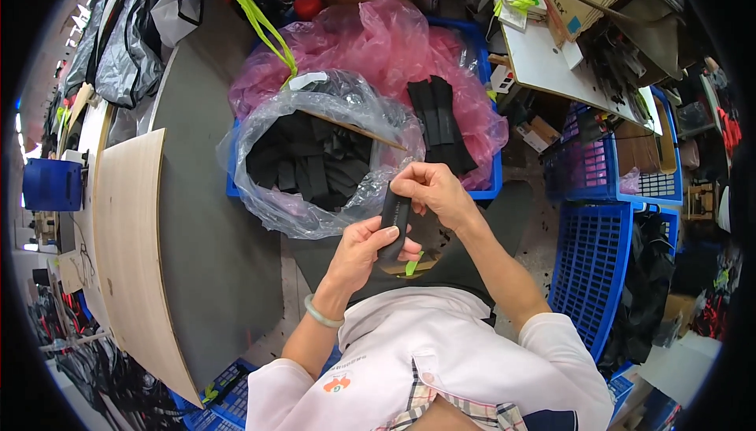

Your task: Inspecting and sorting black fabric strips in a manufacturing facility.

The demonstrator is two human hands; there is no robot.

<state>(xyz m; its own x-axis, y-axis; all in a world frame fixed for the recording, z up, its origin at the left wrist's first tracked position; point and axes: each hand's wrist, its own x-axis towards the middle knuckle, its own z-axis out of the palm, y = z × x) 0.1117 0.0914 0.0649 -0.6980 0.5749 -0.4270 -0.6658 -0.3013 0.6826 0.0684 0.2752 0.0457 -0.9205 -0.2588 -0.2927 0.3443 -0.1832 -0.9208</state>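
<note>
Between both hands, in front of my body, is a short black strip (396,214) that looks like fabric, folded or tube-shaped. My left hand (361,251) grips its lower end, thumb lying on top. At the upper end, my right hand (433,191) pinches it between thumb and fingers. Just beyond them an open clear plastic bag (264,214) holds many similar black pieces (311,162). A stack of longer black strips (441,124) lies to its right on a pink plastic bag (378,41). A small yellow-green scrap (413,264) shows below my left fingers.
A blue crate (492,179) sits under the bags. A thin wooden stick (354,129) and yellow-green ribbon (264,25) cross the clear bag. To the left stand a grey board (216,234) and a wooden panel (130,250); blue crates (587,273) stack at right.
</note>
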